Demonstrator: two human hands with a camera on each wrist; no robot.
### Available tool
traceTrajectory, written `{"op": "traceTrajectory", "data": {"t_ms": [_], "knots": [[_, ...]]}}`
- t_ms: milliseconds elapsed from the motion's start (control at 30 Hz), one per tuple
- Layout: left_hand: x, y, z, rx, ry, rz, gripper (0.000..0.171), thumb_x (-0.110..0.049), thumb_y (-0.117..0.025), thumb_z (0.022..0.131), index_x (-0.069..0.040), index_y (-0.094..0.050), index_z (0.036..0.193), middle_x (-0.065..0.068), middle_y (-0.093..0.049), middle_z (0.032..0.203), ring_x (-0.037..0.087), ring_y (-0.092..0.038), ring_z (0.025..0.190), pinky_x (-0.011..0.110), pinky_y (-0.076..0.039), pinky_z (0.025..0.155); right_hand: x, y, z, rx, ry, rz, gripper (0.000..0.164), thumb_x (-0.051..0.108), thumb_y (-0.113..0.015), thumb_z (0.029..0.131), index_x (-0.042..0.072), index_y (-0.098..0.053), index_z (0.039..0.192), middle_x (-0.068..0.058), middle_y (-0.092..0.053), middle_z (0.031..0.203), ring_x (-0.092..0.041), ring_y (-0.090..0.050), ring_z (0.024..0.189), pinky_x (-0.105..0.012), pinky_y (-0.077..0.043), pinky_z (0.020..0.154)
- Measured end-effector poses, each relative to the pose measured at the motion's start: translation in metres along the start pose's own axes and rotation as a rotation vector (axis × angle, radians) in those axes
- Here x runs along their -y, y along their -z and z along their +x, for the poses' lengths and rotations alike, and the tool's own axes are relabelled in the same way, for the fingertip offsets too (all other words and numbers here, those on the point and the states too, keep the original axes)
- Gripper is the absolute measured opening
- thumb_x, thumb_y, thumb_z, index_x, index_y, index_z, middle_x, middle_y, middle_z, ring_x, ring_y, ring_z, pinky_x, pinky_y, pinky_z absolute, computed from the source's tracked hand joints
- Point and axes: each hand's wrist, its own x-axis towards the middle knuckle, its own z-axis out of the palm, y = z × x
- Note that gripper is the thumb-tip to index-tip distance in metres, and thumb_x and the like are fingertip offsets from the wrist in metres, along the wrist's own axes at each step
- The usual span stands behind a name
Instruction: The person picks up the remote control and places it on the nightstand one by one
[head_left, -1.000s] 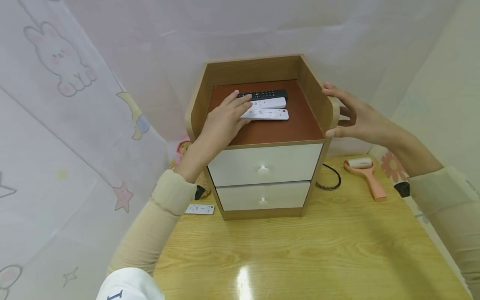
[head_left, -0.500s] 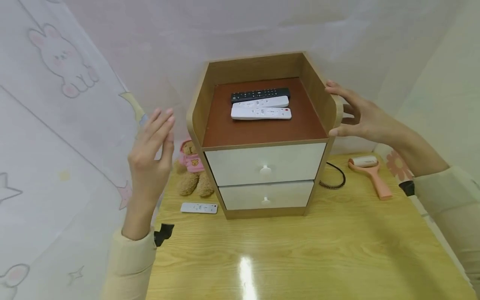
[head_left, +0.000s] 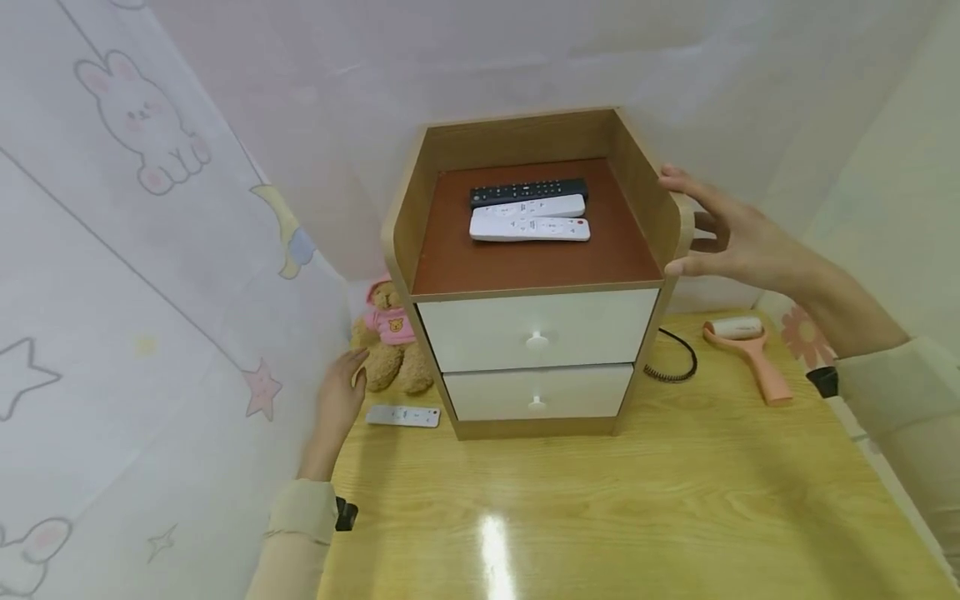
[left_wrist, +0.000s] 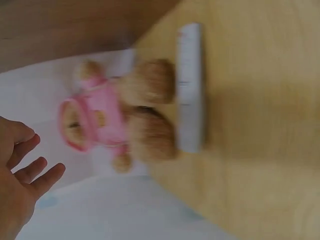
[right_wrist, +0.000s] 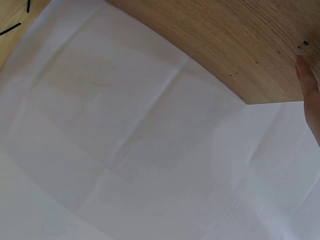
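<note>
My left hand [head_left: 339,400], fingers loosely bent and holding nothing, is above the table's left side. Close by lies a white remote control [head_left: 402,416], buttons up. A teddy bear [head_left: 395,327] in a pink hooded top sits behind that remote; the left wrist view is blurred. My right hand [head_left: 738,237] grips the right side panel of a small wooden cabinet [head_left: 407,225], thumb at its front edge. On the cabinet's brown top lie a black remote control [head_left: 528,192] and two white remote controls [head_left: 530,229], partly overlapping.
Two white drawers [head_left: 540,329] with round knobs are in the cabinet, both pushed in. An orange lint roller [head_left: 750,358] and a black coiled cord [head_left: 671,375] lie right of it on the wooden table [head_left: 600,508]. Printed cloth [head_left: 187,333] hangs at the left.
My left hand has left the remotes on the cabinet top, swung left and come down near the white remote on the table. The right hand has stayed on the side panel.
</note>
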Motion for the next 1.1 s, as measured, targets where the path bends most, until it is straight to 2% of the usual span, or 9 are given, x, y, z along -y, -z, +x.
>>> {"op": "traceTrajectory", "data": {"t_ms": [133, 300, 433, 533, 633, 733, 933, 1100], "knots": [[0.03, -0.031, -0.017, 0.152, 0.043, 0.044, 0.038, 0.008, -0.057, 0.091, 0.008, -0.056, 0.128, 0.026, -0.055, 0.13, 0.046, -0.048, 0.121, 0.058, -0.042, 0.098, 0.0, 0.001, -0.002, -0.003, 0.01, -0.003, 0.097, -0.01, -0.074, 0.078, 0.022, -0.024, 0.154, 0.008, -0.006, 0.162, -0.038, -0.034, 0.136, -0.012, -0.043, 0.094], [0.059, -0.056, -0.035, 0.353, 0.104, 0.104, 0.051, 0.007, -0.063, 0.088, 0.003, -0.049, 0.137, 0.025, -0.046, 0.14, 0.051, -0.04, 0.125, 0.065, -0.041, 0.094, -0.001, 0.0, -0.002, -0.007, 0.009, -0.008, 0.097, -0.01, -0.074, 0.077, 0.023, -0.025, 0.154, 0.008, -0.007, 0.162, -0.039, -0.034, 0.136, -0.012, -0.043, 0.094], [0.071, -0.069, -0.042, 0.478, 0.125, 0.135, 0.065, 0.004, -0.068, 0.085, -0.001, -0.041, 0.144, 0.025, -0.035, 0.148, 0.059, -0.028, 0.129, 0.077, -0.037, 0.086, -0.001, 0.001, 0.0, -0.006, 0.002, -0.014, 0.098, -0.008, -0.076, 0.077, 0.024, -0.025, 0.154, 0.009, -0.007, 0.161, -0.043, -0.032, 0.136, -0.012, -0.043, 0.094], [0.072, -0.074, -0.043, 0.545, 0.144, 0.126, 0.067, 0.001, -0.067, 0.087, -0.004, -0.037, 0.147, 0.024, -0.029, 0.151, 0.061, -0.019, 0.132, 0.079, -0.036, 0.082, -0.001, 0.001, 0.0, -0.009, 0.006, -0.015, 0.098, -0.009, -0.075, 0.077, 0.023, -0.025, 0.154, 0.009, -0.008, 0.161, -0.044, -0.033, 0.135, -0.013, -0.043, 0.094], [0.068, -0.075, -0.042, 0.586, 0.16, 0.114, 0.068, 0.003, -0.064, 0.087, -0.006, -0.036, 0.148, 0.024, -0.025, 0.154, 0.062, -0.013, 0.133, 0.075, -0.041, 0.081, -0.002, 0.001, 0.0, -0.011, 0.007, -0.015, 0.098, -0.009, -0.075, 0.077, 0.023, -0.025, 0.154, 0.009, -0.008, 0.161, -0.044, -0.032, 0.135, -0.013, -0.043, 0.094], [0.067, -0.076, -0.041, 0.605, 0.159, 0.122, 0.065, 0.007, -0.062, 0.087, -0.004, -0.038, 0.147, 0.025, -0.025, 0.153, 0.062, -0.013, 0.133, 0.073, -0.041, 0.083, -0.002, 0.001, 0.002, -0.008, 0.006, -0.011, 0.098, -0.008, -0.076, 0.077, 0.024, -0.025, 0.154, 0.009, -0.008, 0.161, -0.044, -0.032, 0.136, -0.014, -0.043, 0.095], [0.074, -0.083, -0.041, 0.631, 0.142, 0.163, 0.055, 0.007, -0.059, 0.09, -0.002, -0.044, 0.143, 0.03, -0.034, 0.147, 0.061, -0.02, 0.131, 0.075, -0.032, 0.092, -0.003, -0.001, 0.002, -0.007, -0.003, 0.006, 0.096, -0.008, -0.075, 0.077, 0.024, -0.026, 0.154, 0.011, -0.008, 0.161, -0.04, -0.032, 0.137, -0.017, -0.042, 0.098], [0.072, -0.087, -0.036, 0.617, 0.134, 0.149, 0.052, 0.004, -0.065, 0.088, 0.001, -0.05, 0.137, 0.03, -0.04, 0.143, 0.057, -0.028, 0.13, 0.071, -0.033, 0.097, -0.005, 0.0, 0.0, -0.017, 0.003, 0.007, 0.097, -0.01, -0.075, 0.077, 0.023, -0.026, 0.154, 0.01, -0.009, 0.161, -0.04, -0.031, 0.137, -0.018, -0.042, 0.099]]}}
